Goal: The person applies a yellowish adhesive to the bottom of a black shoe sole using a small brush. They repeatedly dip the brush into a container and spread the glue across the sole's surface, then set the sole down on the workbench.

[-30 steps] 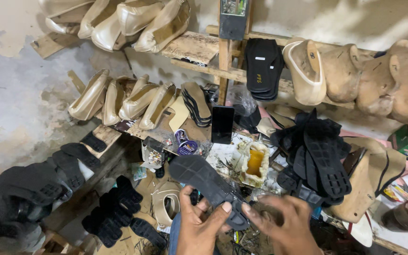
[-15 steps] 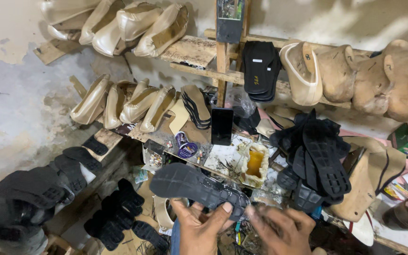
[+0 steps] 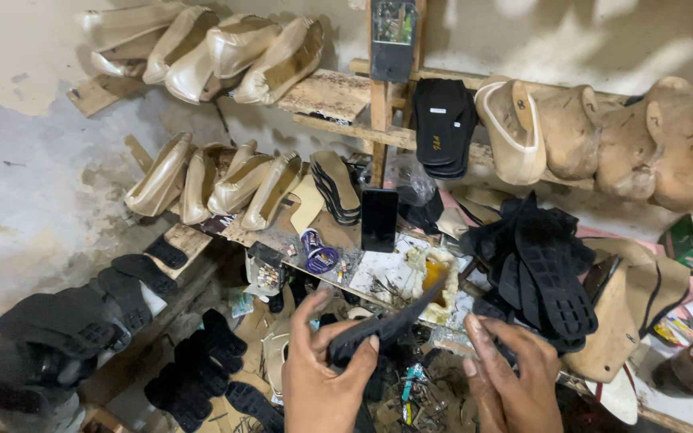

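Left hand: low in the view, fingers curled and pinching a black rubber shoe sole by its near end. The sole is turned almost edge-on, its far tip rising toward the right over the cluttered counter.

Right hand: just right of the sole, apart from it, fingers loosely spread and slightly bent, holding nothing that can be seen.

Stage of work, as judged: the sole is lifted and bare, with no upper joined to it; whether glue lies on it cannot be told from this angle. Fitting it to a shoe appears still undone.

Counter, behind the sole: a yellow-stained glue container with crusted rim; a small round tin with a blue-and-white label; a dark phone propped upright; a small clear box of bits.

To the right: a heap of black treaded soles; beyond it, at the far edge, a green carton with a pale label, print too small to tell.

Shelves: beige shoe lasts in a leaning row on the middle shelf; more beige shoe forms above; a stack of black insoles by the wooden post; wooden lasts at upper right.

Lower left: dark moulded soles piled on a plank.
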